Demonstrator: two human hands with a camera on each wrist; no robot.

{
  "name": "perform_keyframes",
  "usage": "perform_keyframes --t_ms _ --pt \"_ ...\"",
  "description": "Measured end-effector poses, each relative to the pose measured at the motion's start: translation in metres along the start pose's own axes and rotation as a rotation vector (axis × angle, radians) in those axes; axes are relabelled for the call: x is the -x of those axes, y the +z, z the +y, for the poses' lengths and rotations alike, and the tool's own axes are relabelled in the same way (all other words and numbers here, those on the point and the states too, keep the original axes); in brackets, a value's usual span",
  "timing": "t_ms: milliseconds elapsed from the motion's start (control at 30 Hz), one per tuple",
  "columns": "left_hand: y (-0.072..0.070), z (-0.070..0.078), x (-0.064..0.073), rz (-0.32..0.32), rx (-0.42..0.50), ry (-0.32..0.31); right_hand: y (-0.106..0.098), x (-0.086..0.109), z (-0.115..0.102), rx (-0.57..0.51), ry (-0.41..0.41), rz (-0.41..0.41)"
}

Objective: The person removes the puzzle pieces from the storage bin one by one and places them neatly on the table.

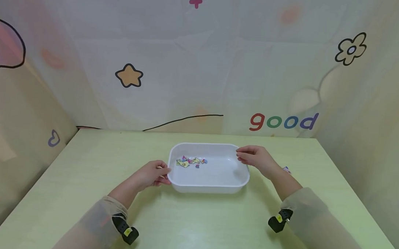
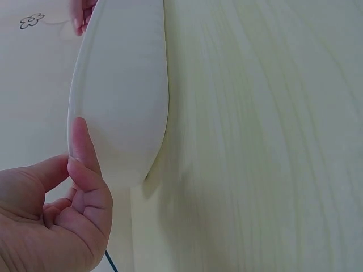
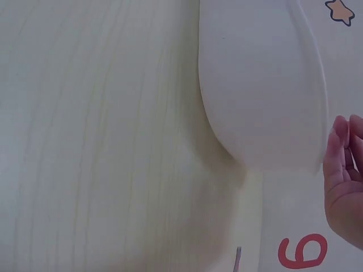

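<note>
A white plastic tray [image 1: 224, 176] with rounded corners stands on the table. Several small colourful cut-out pieces [image 1: 185, 163] lie on the left part of its floor. My left hand [image 1: 156, 173] pinches the tray's left rim between thumb and forefinger; the left wrist view shows the hand [image 2: 68, 215] at the rim, its other fingers curled. Over the tray's right back corner is my right hand [image 1: 255, 157], its fingers fairly straight and pointing inward. In the right wrist view this hand [image 3: 346, 181] is beside the rim, with nothing visible between its fingers.
A small colourful piece [image 1: 286, 169] lies on the table, partly behind the right forearm. The pale wood-grain table [image 1: 196, 223] meets a printed cloth backdrop [image 1: 194, 84] at the back, with cloth on both sides. Each forearm wears a black wrist camera [image 1: 126, 229].
</note>
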State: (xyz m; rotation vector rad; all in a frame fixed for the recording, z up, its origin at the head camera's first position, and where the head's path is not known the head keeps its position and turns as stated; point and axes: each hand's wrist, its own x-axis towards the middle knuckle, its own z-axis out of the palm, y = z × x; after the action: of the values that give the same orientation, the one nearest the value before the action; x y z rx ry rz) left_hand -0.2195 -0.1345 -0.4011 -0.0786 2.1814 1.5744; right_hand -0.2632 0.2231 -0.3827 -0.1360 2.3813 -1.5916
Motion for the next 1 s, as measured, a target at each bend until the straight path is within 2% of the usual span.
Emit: perform_keyframes --t_ms 300,800,867,1000 --pt "0.0 0.001 -0.001 0.0 -0.006 0.007 0.033 -0.015 -0.015 0.006 -0.054 -0.039" --pt "0.005 0.001 -0.001 -0.001 0.017 -0.01 0.066 -0.043 -0.015 0.059 -0.021 -0.036" --pt "0.005 0.001 -0.001 -0.005 0.014 -0.009 0.068 -0.047 -0.01 0.101 -0.016 -0.036" --pt "0.004 0.001 0.0 -0.013 0.004 0.007 0.073 -0.055 -0.001 0.255 -0.048 -0.05"
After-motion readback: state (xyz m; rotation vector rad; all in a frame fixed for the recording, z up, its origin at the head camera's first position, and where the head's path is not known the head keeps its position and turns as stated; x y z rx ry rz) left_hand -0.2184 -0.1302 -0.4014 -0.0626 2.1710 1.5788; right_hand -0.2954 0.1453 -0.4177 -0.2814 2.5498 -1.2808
